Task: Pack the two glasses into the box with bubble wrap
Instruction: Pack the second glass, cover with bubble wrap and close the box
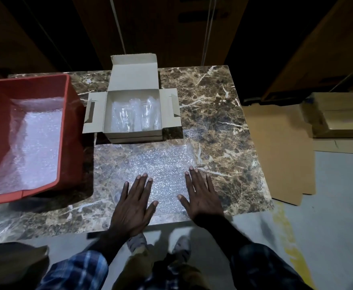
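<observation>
both glasses [137, 116] lie wrapped inside open box [133, 114] at worktop [213, 105] rear. left hand [132, 208] and right hand [202, 197] flat on loose bubble wrap sheet [163, 164], fingers [144, 181] straight, spread, probably smoothing it for top padding. red bin [25, 132] holds spare wrap.

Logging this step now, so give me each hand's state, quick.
Left hand: open, fingers straight, flat on the bubble wrap sheet.
Right hand: open, fingers straight, flat on the same sheet, holding nothing.
</observation>
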### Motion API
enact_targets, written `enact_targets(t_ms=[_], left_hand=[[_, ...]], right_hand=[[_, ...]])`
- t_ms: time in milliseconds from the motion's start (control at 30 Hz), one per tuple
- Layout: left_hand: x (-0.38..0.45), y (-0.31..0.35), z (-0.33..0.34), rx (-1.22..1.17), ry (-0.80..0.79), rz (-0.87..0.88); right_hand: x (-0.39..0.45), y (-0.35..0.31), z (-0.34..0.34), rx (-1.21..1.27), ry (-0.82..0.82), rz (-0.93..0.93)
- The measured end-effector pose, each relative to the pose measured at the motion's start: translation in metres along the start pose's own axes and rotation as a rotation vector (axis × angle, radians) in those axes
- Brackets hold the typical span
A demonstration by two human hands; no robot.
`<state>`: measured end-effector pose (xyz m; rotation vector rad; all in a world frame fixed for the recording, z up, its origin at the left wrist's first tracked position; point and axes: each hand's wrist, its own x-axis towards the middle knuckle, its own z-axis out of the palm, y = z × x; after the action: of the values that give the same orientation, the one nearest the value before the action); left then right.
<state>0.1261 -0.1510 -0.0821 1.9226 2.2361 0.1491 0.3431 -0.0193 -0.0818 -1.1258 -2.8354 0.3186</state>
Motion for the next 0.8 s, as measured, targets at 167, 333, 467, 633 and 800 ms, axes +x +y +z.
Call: enact_targets(t_ms=[167,333,467,633,800], left_hand=[[-0.006,-0.003,-0.008,0.000,-0.003,-0.001],[-0.014,0.013,-0.008,0.018,0.021,0.166],[-0.011,0.021,-0.006,-0.004,0.093,0.213],[-0.003,0.014,-0.020,-0.219,0.179,0.119],[0.000,-0.008,-0.053,-0.605,0.129,-0.218]], right_hand=[[-0.004,-0.003,-0.012,0.056,-0.094,-0.272],[-0.010,-0.006,0.000,0.044,0.119,-0.361],[-0.001,-0.014,-0.016,0.146,0.189,-0.316],[0.007,-0.012,-0.038,0.312,0.059,-0.209],[0.006,0.009,-0.032,0.409,-0.031,-0.020]])
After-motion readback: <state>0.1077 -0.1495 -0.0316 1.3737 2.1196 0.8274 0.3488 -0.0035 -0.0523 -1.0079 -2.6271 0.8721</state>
